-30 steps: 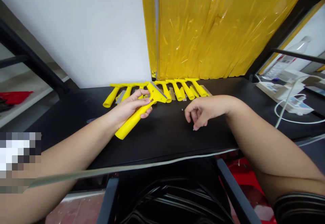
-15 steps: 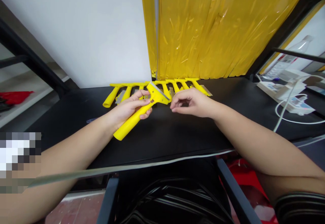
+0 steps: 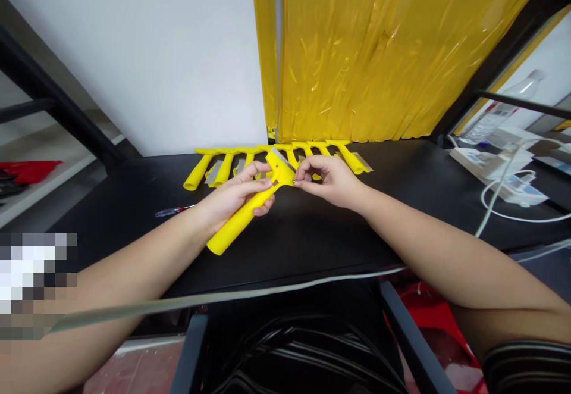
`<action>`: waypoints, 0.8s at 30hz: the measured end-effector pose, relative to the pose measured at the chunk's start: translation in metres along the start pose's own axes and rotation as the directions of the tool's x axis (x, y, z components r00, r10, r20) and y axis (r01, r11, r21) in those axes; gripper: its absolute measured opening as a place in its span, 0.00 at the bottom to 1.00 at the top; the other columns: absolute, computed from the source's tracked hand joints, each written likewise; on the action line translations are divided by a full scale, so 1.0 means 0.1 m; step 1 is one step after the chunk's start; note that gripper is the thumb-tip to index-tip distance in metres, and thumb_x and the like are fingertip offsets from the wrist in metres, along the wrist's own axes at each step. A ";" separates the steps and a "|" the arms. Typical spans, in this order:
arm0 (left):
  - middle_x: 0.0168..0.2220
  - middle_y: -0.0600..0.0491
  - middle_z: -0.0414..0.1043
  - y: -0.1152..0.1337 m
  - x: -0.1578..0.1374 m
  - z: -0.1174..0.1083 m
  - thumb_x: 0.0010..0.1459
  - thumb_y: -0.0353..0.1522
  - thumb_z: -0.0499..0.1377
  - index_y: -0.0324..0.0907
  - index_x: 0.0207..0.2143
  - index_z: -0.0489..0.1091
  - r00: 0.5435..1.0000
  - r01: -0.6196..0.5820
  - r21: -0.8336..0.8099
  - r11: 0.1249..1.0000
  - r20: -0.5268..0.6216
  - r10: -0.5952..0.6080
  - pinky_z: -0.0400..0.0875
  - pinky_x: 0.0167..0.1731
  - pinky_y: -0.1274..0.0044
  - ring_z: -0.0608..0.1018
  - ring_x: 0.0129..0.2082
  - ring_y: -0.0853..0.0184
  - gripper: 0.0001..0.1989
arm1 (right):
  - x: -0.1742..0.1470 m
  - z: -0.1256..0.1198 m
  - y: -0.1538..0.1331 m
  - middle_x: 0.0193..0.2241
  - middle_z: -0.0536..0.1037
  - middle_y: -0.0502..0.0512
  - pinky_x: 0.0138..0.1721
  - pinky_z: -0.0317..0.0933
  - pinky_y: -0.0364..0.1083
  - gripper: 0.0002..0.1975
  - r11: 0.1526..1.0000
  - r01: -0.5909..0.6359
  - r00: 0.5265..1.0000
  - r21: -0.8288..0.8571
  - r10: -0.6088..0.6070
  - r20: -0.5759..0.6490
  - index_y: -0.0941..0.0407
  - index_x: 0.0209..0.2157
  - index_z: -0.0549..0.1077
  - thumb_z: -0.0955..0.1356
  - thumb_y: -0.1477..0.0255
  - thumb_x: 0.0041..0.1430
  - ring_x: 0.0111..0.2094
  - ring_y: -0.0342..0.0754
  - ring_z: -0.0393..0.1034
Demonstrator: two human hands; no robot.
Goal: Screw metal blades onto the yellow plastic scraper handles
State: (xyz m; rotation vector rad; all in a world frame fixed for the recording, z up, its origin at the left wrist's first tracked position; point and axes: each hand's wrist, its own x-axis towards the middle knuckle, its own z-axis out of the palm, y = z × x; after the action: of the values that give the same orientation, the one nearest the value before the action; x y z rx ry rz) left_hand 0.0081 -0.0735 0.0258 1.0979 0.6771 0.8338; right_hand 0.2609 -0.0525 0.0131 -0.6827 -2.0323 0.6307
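Note:
My left hand [image 3: 238,194] is wrapped round the neck of a yellow scraper [image 3: 236,221]. The scraper's round handle slants down to the left, and its wide head with a grey blade edge points up and to the right. My right hand [image 3: 328,181] is closed in a pinch at the right side of that head. Its fingertips meet around something too small to make out. Behind both hands, several more yellow scrapers [image 3: 196,172] lie in a row along the back of the black table [image 3: 285,245], with loose grey blades [image 3: 216,172] among them.
A screwdriver [image 3: 172,210] lies left of my left forearm. White power strips [image 3: 504,183] with cables stand at the right, near a clear plastic bottle [image 3: 508,102]. Yellow-wrapped sheeting [image 3: 357,55] and a white panel [image 3: 156,55] rise behind the table. A pale cord [image 3: 267,287] crosses the front edge.
My right hand has moved left, and its pinched fingertips now meet the scraper's head. My left hand still holds the scraper, shifted slightly right and down in view. More of the screwdriver shows.

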 end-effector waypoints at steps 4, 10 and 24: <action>0.26 0.55 0.73 -0.02 0.00 -0.01 0.58 0.29 0.68 0.48 0.47 0.62 1.000 -0.005 0.014 1.000 0.005 0.005 0.65 0.18 0.83 0.77 0.23 0.66 0.19 | 0.01 0.02 0.00 0.30 0.78 0.52 0.36 0.66 0.47 0.06 1.000 0.006 1.000 0.010 -0.006 0.011 0.56 0.33 0.75 0.75 0.71 0.61 0.31 0.46 0.71; 0.26 0.56 0.74 -0.08 0.01 -0.04 0.61 0.31 0.67 0.49 0.47 0.61 0.998 -0.052 0.099 0.994 0.039 0.048 0.66 0.19 0.82 0.75 0.20 0.68 0.18 | 0.00 0.03 0.00 0.29 0.76 0.50 0.35 0.64 0.46 0.05 0.999 -0.046 0.998 0.002 0.046 0.037 0.56 0.33 0.75 0.74 0.73 0.60 0.30 0.45 0.68; 0.26 0.57 0.75 -0.09 0.01 -0.05 0.60 0.33 0.69 0.49 0.47 0.61 0.998 -0.026 0.096 0.995 0.055 0.021 0.65 0.18 0.82 0.74 0.17 0.69 0.20 | 0.03 0.01 0.08 0.27 0.71 0.45 0.33 0.63 0.44 0.24 0.881 -0.352 0.936 0.317 0.342 0.089 0.56 0.30 0.70 0.84 0.62 0.43 0.29 0.41 0.66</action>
State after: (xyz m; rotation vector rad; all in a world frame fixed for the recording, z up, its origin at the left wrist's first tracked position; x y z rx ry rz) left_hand 0.0063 -0.0726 0.0153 1.2135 0.6665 0.7952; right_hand 0.2599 -0.0451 0.0092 -0.8443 -1.7806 1.1687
